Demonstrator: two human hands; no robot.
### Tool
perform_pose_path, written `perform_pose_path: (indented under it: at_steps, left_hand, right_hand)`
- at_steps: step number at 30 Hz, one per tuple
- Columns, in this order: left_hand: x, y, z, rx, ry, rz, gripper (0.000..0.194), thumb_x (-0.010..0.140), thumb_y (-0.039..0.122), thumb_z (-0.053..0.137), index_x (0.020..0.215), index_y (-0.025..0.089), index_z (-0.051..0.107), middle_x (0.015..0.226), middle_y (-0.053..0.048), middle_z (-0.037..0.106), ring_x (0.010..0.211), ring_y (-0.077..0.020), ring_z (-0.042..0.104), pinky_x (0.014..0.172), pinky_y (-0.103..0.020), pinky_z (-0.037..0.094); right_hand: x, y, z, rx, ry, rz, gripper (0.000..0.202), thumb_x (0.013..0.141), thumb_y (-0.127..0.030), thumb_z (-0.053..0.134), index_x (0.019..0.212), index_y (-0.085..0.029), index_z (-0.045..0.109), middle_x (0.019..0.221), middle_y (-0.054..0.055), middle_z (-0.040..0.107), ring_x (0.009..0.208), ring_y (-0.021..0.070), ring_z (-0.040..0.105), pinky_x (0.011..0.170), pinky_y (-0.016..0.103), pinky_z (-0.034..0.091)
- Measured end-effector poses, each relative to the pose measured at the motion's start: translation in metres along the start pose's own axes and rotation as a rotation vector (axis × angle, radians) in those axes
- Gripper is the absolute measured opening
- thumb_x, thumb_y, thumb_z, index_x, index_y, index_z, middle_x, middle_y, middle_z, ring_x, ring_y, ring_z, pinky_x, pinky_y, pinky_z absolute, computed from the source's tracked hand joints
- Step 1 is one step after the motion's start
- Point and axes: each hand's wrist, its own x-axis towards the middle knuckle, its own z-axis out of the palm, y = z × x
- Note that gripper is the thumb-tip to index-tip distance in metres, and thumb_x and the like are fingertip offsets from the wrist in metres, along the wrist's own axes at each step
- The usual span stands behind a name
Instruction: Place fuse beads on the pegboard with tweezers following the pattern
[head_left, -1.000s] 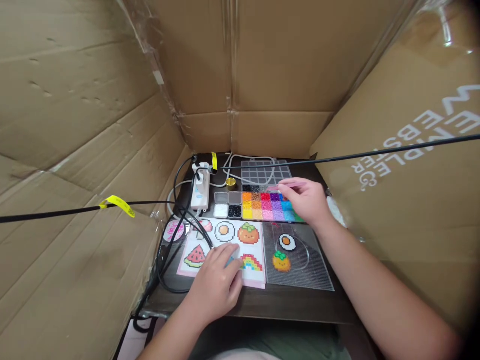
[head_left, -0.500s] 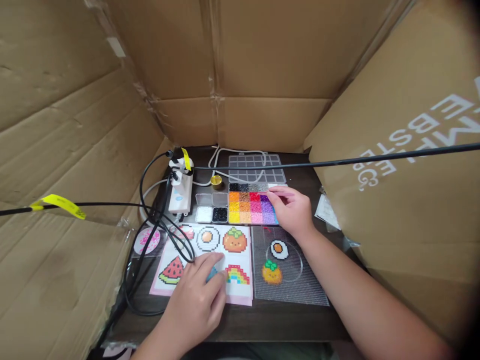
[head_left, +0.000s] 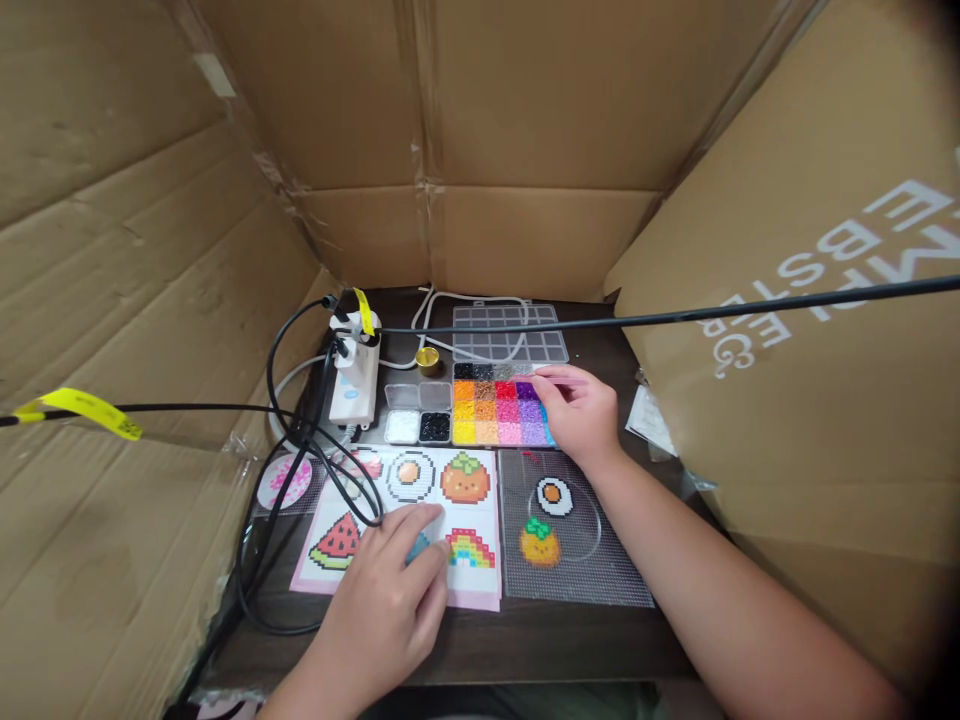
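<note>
The clear pegboard [head_left: 577, 560] lay flat on the tabletop [head_left: 540, 640], just right of the pattern sheet [head_left: 420, 520]. Two bead figures stood finished on it: a fried egg [head_left: 554, 495] and, below it, an orange fruit with green leaves [head_left: 539, 542]. The sheet showed further motifs, among them a watermelon and a rainbow, with no counterpart on the board; by that measure the larger part of the work remained.

The right hand [head_left: 581, 415] rested on the right end of the bead tray [head_left: 499, 412], fingers drawn together over the purple compartments; whether they pinched a bead or a tool could not be told. The left hand [head_left: 390, 600] lay on the sheet, fingers curled loosely over a small blue object.

Behind the tray lay its clear lid [head_left: 510, 335], with a power strip [head_left: 356, 380] and cables [head_left: 300, 440] to the left. Cardboard walls [head_left: 525, 120] enclosed the area.
</note>
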Motion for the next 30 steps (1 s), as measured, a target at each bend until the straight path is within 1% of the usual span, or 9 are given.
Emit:
perform_pose_path:
  at_steps: [5,11,14,17,20,22,26,30]
  left_hand:
    - [-0.001,0.0,0.0,-0.009,-0.001,0.001,0.016,0.091,0.011,0.053,0.099,0.019,0.064,0.126,-0.013,0.061,0.117,-0.0291,0.057,0.089,-0.046,0.053]
    - [-0.001,-0.001,0.0,-0.014,-0.012,0.004,0.015,0.091,0.01,0.053,0.1,0.019,0.063,0.127,-0.013,0.06,0.117,-0.0295,0.056,0.09,-0.048,0.052]
    - [-0.002,-0.001,0.0,-0.016,-0.016,0.0,0.016,0.091,0.01,0.053,0.101,0.019,0.063,0.128,-0.013,0.06,0.117,-0.0296,0.055,0.09,-0.048,0.052]
    - [-0.001,-0.001,0.001,-0.016,-0.023,-0.002,0.015,0.091,0.011,0.053,0.1,0.019,0.062,0.128,-0.013,0.06,0.117,-0.0296,0.056,0.09,-0.047,0.052]
    - [-0.001,-0.001,0.001,-0.008,-0.02,0.003,0.016,0.091,0.011,0.053,0.1,0.019,0.063,0.127,-0.013,0.06,0.117,-0.0293,0.056,0.09,-0.047,0.052]
    - [0.0,-0.001,0.002,-0.004,-0.016,0.007,0.016,0.091,0.011,0.053,0.101,0.019,0.062,0.127,-0.013,0.06,0.117,-0.0292,0.056,0.09,-0.047,0.052]
    - [0.001,-0.001,0.002,-0.007,-0.018,0.008,0.015,0.091,0.011,0.053,0.099,0.019,0.062,0.127,-0.013,0.061,0.116,-0.0289,0.056,0.089,-0.046,0.052]
    - [0.001,-0.001,0.0,-0.007,-0.012,0.005,0.016,0.091,0.011,0.052,0.099,0.019,0.063,0.126,-0.013,0.061,0.116,-0.0285,0.057,0.089,-0.045,0.052]
  right_hand:
    - [0.002,0.0,0.008,-0.027,0.003,-0.124,0.012,0.084,-0.029,0.068,0.082,-0.02,0.075,0.086,0.006,0.079,0.081,0.0214,0.075,0.079,0.036,0.06]
    - [0.006,-0.005,0.012,0.02,0.002,-0.123,0.012,0.086,-0.029,0.067,0.084,-0.02,0.075,0.087,0.007,0.079,0.083,0.0229,0.076,0.081,0.038,0.061]
    - [0.005,-0.011,0.005,0.014,-0.022,-0.081,0.012,0.084,-0.03,0.068,0.084,-0.02,0.075,0.088,0.007,0.079,0.083,0.0231,0.076,0.079,0.038,0.061]
    - [0.002,-0.016,-0.004,0.016,-0.037,0.005,0.013,0.081,-0.031,0.07,0.083,-0.019,0.075,0.086,0.008,0.079,0.082,0.0228,0.075,0.078,0.037,0.06]
    - [0.001,-0.016,-0.007,0.007,-0.056,0.073,0.014,0.078,-0.031,0.072,0.079,-0.018,0.075,0.084,0.009,0.078,0.082,0.0226,0.074,0.079,0.037,0.059]
    - [0.0,-0.012,-0.005,0.002,-0.07,0.114,0.016,0.077,-0.032,0.072,0.078,-0.017,0.075,0.083,0.009,0.077,0.08,0.0224,0.073,0.076,0.037,0.059]
    - [0.0,-0.005,0.005,0.031,-0.071,0.205,0.02,0.074,-0.035,0.074,0.077,-0.016,0.075,0.081,0.01,0.076,0.076,0.0221,0.071,0.065,0.034,0.056]
    - [0.0,-0.004,0.011,0.067,-0.06,0.231,0.02,0.072,-0.035,0.074,0.077,-0.016,0.075,0.08,0.009,0.075,0.072,0.021,0.07,0.059,0.032,0.054]
